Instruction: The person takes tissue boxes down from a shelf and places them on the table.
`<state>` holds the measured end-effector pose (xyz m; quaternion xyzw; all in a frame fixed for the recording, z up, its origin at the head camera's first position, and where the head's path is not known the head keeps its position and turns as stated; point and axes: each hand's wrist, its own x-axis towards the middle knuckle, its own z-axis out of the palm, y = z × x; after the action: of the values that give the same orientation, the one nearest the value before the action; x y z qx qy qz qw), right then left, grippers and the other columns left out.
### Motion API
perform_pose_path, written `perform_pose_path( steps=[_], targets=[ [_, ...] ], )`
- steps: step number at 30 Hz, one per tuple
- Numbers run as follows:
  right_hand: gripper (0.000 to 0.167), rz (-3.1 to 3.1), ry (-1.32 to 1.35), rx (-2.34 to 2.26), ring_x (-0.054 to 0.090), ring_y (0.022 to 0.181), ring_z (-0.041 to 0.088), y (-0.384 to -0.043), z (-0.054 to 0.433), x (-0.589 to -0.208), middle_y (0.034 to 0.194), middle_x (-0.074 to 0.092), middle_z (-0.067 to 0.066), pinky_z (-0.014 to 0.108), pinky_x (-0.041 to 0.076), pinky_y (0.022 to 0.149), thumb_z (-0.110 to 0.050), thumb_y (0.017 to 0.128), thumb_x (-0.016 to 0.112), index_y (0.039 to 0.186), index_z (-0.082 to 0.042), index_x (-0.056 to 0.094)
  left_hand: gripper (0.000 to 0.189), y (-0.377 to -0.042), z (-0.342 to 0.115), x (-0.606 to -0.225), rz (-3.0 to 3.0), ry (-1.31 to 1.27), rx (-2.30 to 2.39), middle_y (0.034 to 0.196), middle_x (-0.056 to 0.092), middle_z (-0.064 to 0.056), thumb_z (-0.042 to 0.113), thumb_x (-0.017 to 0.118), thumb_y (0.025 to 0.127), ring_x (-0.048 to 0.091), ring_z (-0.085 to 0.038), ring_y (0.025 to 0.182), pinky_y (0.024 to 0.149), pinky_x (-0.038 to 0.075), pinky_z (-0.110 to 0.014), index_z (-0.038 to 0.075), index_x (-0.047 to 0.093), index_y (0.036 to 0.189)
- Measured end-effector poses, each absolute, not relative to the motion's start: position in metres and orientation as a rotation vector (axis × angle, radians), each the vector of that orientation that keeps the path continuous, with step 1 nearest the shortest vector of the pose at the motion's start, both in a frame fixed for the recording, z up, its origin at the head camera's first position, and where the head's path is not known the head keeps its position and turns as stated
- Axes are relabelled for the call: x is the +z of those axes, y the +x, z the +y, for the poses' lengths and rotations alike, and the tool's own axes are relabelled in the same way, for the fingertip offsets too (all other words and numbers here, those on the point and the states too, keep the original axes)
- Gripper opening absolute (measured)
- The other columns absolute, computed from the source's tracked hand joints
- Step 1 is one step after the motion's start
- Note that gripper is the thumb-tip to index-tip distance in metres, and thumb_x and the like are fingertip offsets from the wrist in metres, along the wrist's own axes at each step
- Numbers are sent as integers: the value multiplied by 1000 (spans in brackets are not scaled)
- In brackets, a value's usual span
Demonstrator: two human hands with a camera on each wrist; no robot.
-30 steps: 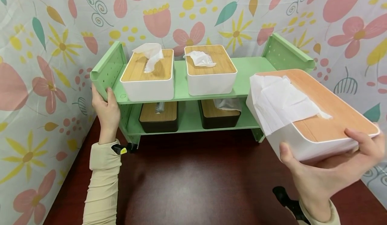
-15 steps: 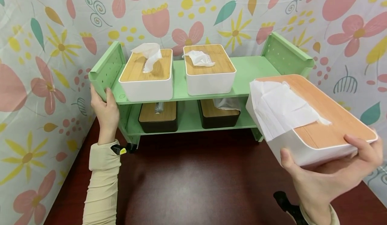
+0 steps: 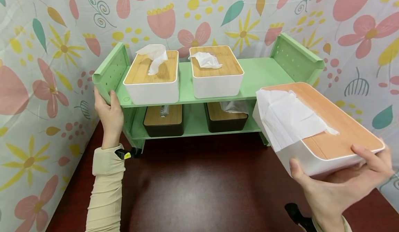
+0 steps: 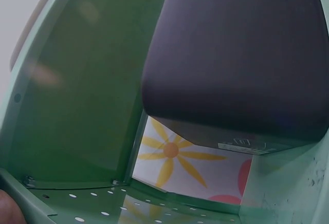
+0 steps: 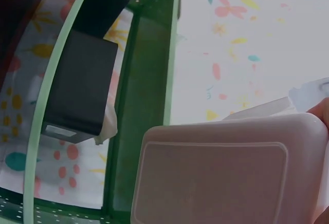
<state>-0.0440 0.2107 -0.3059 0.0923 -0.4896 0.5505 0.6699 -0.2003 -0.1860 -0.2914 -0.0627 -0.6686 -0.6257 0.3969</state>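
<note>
Tissue box, white with an orange-brown lid (image 3: pixel 327 143), is grasped at its near end by the right hand (image 3: pixel 346 187): the thumb presses the near side wall, the index finger lies over the rim onto the lid, and the other fingers pass behind and below, partly hidden by the box. Thumb and fingers stand wide apart, spanning that end. The right wrist view shows the box's pale underside, with bits of the hand at the picture's right edge. On the opposite side, the left hand (image 3: pixel 109 114) grips the lower front edge of the green shelf's left end panel (image 3: pixel 109 71) — thumb on the inner face, fingers around the outer one — with only a narrow gap between them. The held box is raised off the tabletop (image 3: pixel 199 183) and tilted, in front of the right part of the green shelf (image 3: pixel 262 76); whether it touches the shelf, I cannot tell. A broad white tissue (image 3: pixel 280 117) flops from its lid down over one side wall. Farther out, the upper level carries two more white boxes with wooden lids, the left one (image 3: pixel 152 92) near the end panel and the middle one (image 3: pixel 218 86) just beside it, each with tissue sticking out. Below sit two black boxes, left (image 3: pixel 163 130) and right (image 3: pixel 227 124), well apart. Flower-printed fabric (image 3: pixel 243 20) hangs behind and along the sides.
</note>
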Motion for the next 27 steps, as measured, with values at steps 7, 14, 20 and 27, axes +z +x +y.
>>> perform_pose_path(
  steps=[7,14,20,27],
  targets=[
    [79,-1087,184,1279,38,118,36,-38,206,-307,115,38,24,40,36,104,-2,24,89,84,9,38,43,-202,-185,-290,-1694,-167,-1588,132,53,-18,2,38,99,54,-23,120,99,43,-29,5,43,142],
    [79,-1080,175,1316,40,116,34,-33,208,-312,114,39,24,37,38,101,0,25,89,84,9,38,42,-206,-187,-293,-1686,-170,-1601,130,54,-15,3,38,99,54,-23,120,99,44,-28,6,44,140],
    [79,-1095,158,1320,41,115,34,-32,214,-318,112,40,23,36,38,99,3,24,87,84,9,37,42,-217,-195,-303,-1678,-155,-1597,127,55,-11,4,38,99,55,-22,116,95,45,-27,8,43,141],
    [81,-1135,171,1342,36,122,36,-29,220,-325,119,37,24,39,36,105,2,26,90,88,9,36,41,-215,-194,-302,-1679,-142,-1578,125,56,-12,4,38,99,56,-23,114,94,45,-26,6,45,140]
  ],
)
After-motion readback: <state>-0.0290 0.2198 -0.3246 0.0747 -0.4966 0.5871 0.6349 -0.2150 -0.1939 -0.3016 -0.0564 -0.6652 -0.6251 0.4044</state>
